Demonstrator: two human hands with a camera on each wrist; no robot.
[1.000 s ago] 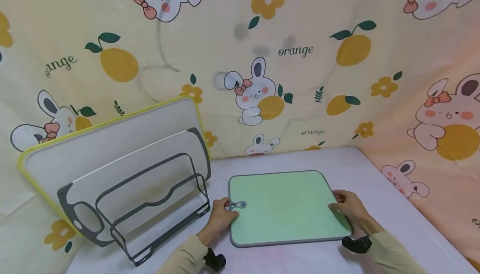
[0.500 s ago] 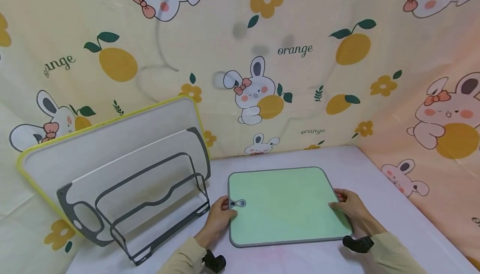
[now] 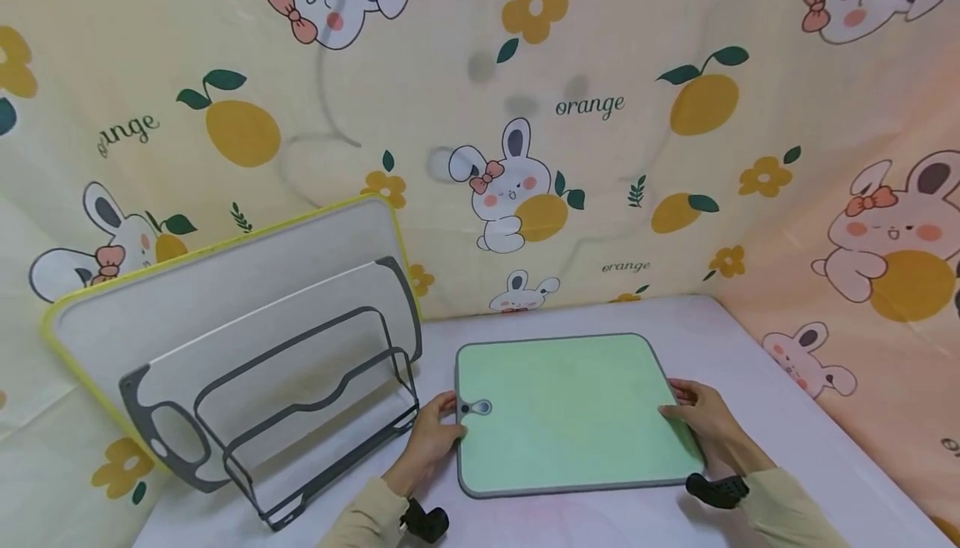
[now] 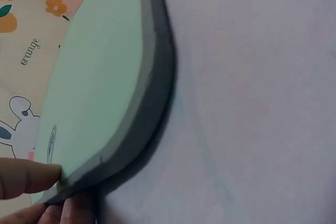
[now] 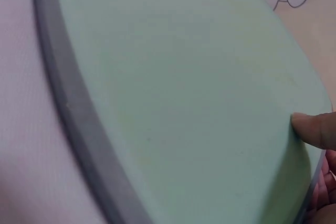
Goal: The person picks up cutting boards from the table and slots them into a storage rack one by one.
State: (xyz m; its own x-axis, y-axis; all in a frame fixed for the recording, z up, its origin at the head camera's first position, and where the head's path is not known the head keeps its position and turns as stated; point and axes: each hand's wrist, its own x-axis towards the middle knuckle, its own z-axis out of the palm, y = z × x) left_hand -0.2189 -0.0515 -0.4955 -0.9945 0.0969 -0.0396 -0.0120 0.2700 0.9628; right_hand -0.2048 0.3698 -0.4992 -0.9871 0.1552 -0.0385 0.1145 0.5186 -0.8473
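Observation:
A light green cutting board (image 3: 570,415) with a grey rim and a small hole at its left side is at the middle of the white table. My left hand (image 3: 429,441) grips its left edge near the hole. In the left wrist view the thumb (image 4: 31,178) lies at the top of the rim and the other fingers are below it. On the opposite edge, my right hand (image 3: 708,419) holds the board, thumb (image 5: 315,129) on the green face and fingers partly hidden behind. Whether the board's underside touches the table cannot be told.
To the left stands a dark wire rack (image 3: 322,406). A white board with grey ends (image 3: 300,340) leans in it, and a larger yellow-rimmed board (image 3: 225,269) stands behind. A patterned cloth (image 3: 630,165) hangs behind the table (image 3: 525,523).
The board's far edge has risen slightly since the first frame. My left thumb has drawn back toward the board's left edge. The right hand keeps its hold, and the rack stays put.

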